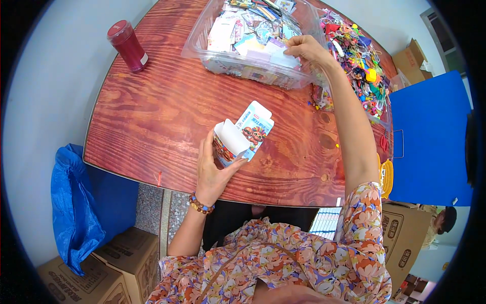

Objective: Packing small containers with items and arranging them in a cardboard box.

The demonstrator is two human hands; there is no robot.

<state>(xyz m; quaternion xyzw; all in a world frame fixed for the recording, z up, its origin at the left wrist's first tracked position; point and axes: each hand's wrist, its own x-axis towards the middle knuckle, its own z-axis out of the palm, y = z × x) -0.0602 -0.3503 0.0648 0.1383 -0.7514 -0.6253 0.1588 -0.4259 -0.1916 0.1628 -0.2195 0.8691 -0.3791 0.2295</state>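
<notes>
My left hand (pixel 211 172) is closed around a small printed carton (pixel 255 129), light blue and white with cartoon figures. Its top flaps stand up, so the carton's mouth is open, and it is tilted above the table. Up at the far side, my right hand (pixel 310 49) reaches over the rim of a clear plastic bin (pixel 243 67). The fingers pinch a pale card or packet (pixel 284 57) at the bin's right part. Beneath and around it lie many flat printed cards and packets (pixel 260 28). My fingertips partly hide what they grip.
Right of the bin, a heap of colourful small trinkets (pixel 362 66) fills another clear container. A red-lidded jar (pixel 129 48) stands at the far left of the wooden table (pixel 152 116). A yellow basket (pixel 386 178) and red scissors (pixel 383 143) lie by the right edge, near a blue chair or panel (pixel 430 137).
</notes>
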